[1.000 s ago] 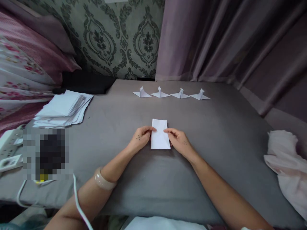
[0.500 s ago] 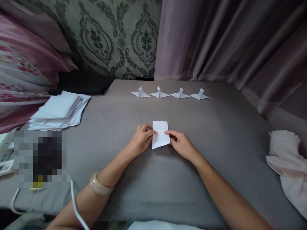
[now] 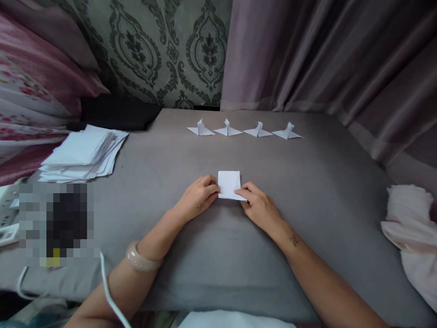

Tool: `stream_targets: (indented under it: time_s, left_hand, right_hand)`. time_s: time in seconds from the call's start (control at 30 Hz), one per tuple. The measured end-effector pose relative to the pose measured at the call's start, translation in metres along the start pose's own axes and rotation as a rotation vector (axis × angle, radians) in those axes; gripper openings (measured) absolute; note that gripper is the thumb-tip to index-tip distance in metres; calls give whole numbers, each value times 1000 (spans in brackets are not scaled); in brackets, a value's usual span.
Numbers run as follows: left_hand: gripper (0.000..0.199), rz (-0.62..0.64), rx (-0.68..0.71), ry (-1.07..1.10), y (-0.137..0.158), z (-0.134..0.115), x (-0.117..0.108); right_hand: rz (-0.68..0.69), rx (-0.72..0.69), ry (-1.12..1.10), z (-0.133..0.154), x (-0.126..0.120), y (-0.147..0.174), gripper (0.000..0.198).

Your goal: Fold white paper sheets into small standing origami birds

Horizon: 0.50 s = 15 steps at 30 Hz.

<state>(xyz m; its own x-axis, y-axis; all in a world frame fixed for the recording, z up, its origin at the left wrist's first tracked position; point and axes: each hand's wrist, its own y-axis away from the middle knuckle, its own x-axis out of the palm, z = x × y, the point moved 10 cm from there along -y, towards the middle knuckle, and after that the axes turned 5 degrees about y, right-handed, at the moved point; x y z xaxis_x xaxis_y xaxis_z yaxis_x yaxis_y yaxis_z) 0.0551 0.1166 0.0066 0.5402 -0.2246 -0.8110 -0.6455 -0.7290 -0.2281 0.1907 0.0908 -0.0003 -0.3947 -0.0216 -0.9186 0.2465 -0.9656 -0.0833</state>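
A small folded sheet of white paper [image 3: 228, 183], roughly square from my viewpoint, is held between my two hands just above or on the grey cloth; I cannot tell which. My left hand [image 3: 200, 195] pinches its left edge near the lower corner. On the other side, my right hand [image 3: 258, 206] grips the lower right corner, with a fingertip lying over the paper's face. That corner sticks out in a small point. Beyond it, several folded white paper birds [image 3: 227, 129] stand in a row with their wings spread.
A stack of white paper sheets [image 3: 73, 150] lies at the left, in front of a black folded item [image 3: 116, 114]. A white cable [image 3: 108, 291] runs past my left forearm, near a power strip [image 3: 8, 232]. Pale crumpled fabric [image 3: 409, 228] lies at the right edge.
The paper's lower edge now appears higher and more level, so the sheet looks shorter. My right hand has shifted its grip to the lower right corner; the left keeps the left edge.
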Motion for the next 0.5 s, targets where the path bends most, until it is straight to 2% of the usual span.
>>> stream_targets:
  time_s: [0.13, 0.23, 0.33, 0.5]
  left_hand:
    - [16, -85, -211, 80, 2, 11, -3]
    - [25, -169, -337, 115, 3, 16, -4]
    - [29, -231, -400, 95, 1, 20, -4]
    - [31, -258, -430, 46, -4, 26, 0]
  right_hand:
    - [28, 22, -129, -2, 1, -1, 21]
    - [12, 117, -220, -12, 3, -5, 25]
    - [-43, 209, -198, -19, 3, -9, 31]
    - [-108, 286, -39, -21, 2, -13, 34]
